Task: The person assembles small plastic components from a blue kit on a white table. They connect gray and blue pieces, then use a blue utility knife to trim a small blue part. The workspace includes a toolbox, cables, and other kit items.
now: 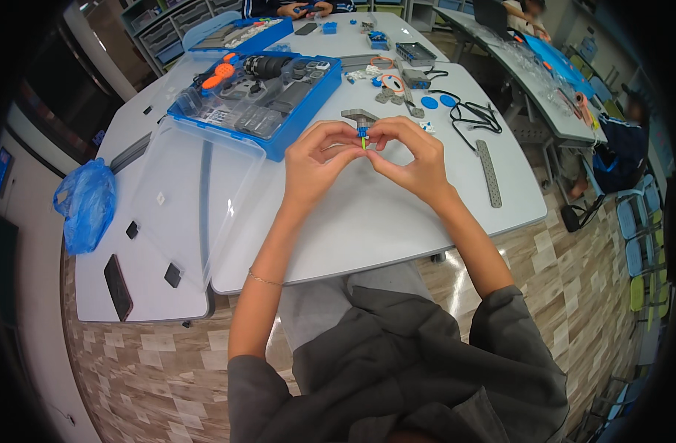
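Observation:
Above the near part of the table, my left hand and my right hand meet, fingertips pinched on a small building-block assembly. It has a grey angular piece on its far side, a blue connector in the middle, and a thin yellow-green rod pointing toward me. Both thumbs press together around the rod's near end. Fingers partly cover the blue connector, so how the pieces join cannot be seen fully. Beyond my right hand lie loose grey blocks and two blue discs.
An open blue parts box with a clear lid sits left. A long grey perforated beam and black cable lie right. Left are a phone and blue plastic bag. Another person's hands work at the far end.

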